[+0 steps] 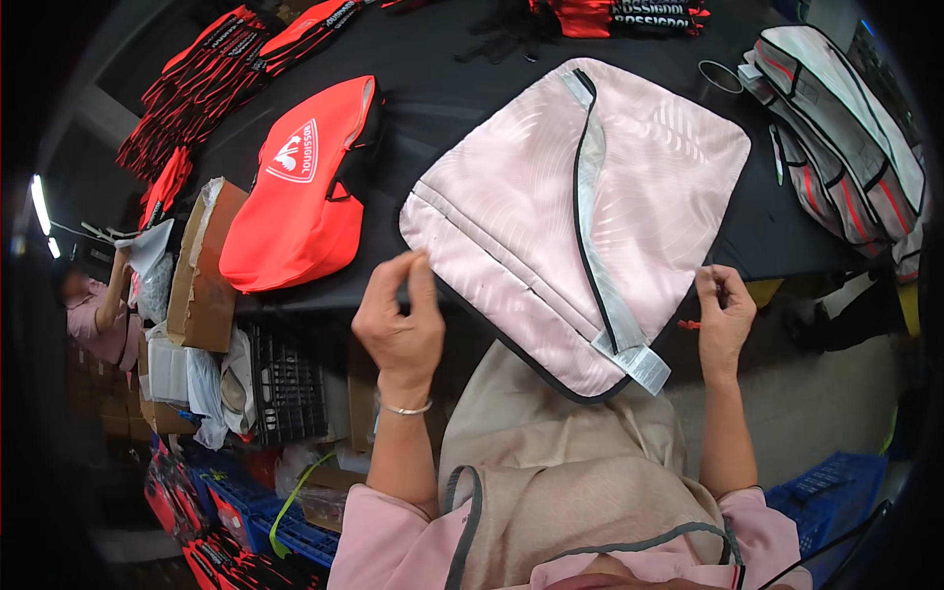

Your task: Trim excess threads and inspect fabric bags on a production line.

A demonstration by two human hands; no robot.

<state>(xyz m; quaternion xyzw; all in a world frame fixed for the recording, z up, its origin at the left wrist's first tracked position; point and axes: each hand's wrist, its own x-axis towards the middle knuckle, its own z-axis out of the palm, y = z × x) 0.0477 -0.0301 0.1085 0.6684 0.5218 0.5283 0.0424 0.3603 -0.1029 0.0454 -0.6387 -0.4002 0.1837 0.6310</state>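
Left grip (400, 320) and right grip (726, 315) pinch the pink panel (659, 197) (leaf-patterned) between them.

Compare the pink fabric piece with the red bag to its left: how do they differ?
Colour: the pink fabric piece is pale with a faint leaf-like pattern; the red bag is vivid with a white emblem.
Shape: the pink fabric piece is spread fairly flat, while the red bag looks bulky.
Size: the pink fabric piece covers more of the view than the red bag.
Shared: both have dark trim or parts.
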